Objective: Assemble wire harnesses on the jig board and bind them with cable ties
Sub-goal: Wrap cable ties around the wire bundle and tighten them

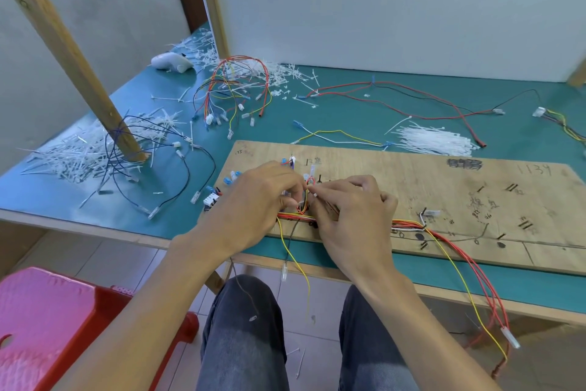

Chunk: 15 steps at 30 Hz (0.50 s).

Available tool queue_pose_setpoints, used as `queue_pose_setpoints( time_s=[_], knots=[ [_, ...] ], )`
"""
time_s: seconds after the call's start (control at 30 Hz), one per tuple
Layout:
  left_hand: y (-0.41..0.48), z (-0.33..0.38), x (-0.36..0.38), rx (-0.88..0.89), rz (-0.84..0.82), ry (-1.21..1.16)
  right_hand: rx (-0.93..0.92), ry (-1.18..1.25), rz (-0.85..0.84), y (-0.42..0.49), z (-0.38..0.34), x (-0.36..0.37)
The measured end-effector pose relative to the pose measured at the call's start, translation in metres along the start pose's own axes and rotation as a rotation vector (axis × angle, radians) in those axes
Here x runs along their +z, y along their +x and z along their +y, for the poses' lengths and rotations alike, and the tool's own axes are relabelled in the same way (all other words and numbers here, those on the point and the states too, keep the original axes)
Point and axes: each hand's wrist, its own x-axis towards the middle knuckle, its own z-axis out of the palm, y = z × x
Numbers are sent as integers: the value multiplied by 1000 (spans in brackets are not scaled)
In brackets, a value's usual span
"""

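Writing: "1134" is pencilled near the far right corner of the jig board [412, 194]; a faint "175" sits at its far left corner; the black scrawl between them and the small marks by the pegs cannot be read
Jig board: bare plywood lying flat on the green table [348, 111], long axis left to right, at the near edge
Wire harness [409, 225]: red, yellow and white wires run left to right along the board's near side; loose ends hang over the table's near edge
Left hand [257, 200]: fingers curled, pinching the wire harness at the board's left part
Right hand [348, 210]: thumb and forefinger pinch a white cable tie [312, 195], touching the left fingertips
Spare ties [434, 140]: white bundle just beyond the board's far edge
Cut tie ends [79, 152]: heap on the far left
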Motion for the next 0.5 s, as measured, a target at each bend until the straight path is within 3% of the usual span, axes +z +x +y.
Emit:
queue_pose_setpoints(
  time_s=[0.33, 0.5],
  knots=[
    [-4, -9, 3, 153, 33, 151, -95, -121, -23, 0, -2, 0],
    [-4, -14, 9, 102, 23, 84, -100, -160, -62, 0, -3, 0]
  ],
)
